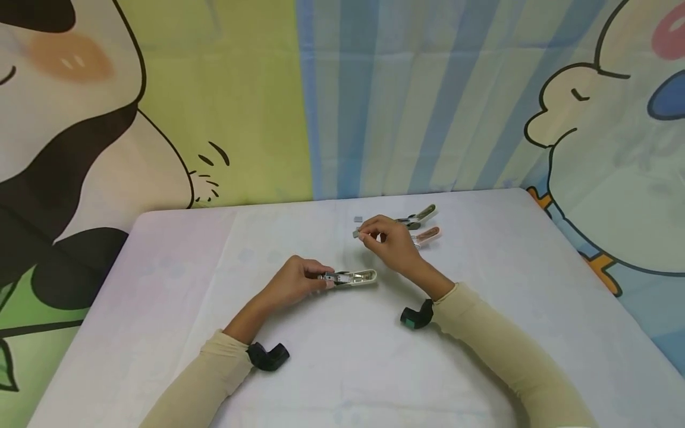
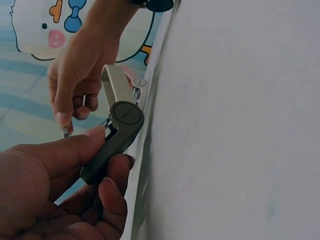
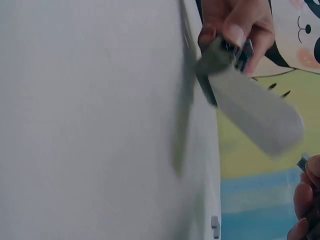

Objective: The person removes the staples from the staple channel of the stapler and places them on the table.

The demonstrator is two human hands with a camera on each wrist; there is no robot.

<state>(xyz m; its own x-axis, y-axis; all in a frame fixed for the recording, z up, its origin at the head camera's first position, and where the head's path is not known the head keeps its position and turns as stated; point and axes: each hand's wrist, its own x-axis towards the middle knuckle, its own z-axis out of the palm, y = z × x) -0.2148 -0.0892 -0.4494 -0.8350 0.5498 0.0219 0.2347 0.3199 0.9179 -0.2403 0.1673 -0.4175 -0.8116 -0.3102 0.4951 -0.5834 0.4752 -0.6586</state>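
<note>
My left hand [image 1: 301,278] pinches a stapler [image 1: 357,277] with a dark base and a whitish cover between thumb and fingers, above the table. Its cover is swung up from the dark base [image 2: 107,150] in the left wrist view. Farther up and to the right, my right hand [image 1: 393,244] pinches a short grey strip of staples [image 1: 355,234] between thumb and index finger. That staple strip [image 3: 303,162] pokes out of the fingertips in the right wrist view, apart from the stapler.
Grey staple strips [image 1: 358,219] lie on the white tabletop [image 1: 278,226] near its back edge. Behind the right hand are a green-handled stapler [image 1: 425,213] and a pink-handled stapler [image 1: 428,235]. A cartoon-printed cloth [image 1: 364,107] hangs behind the table.
</note>
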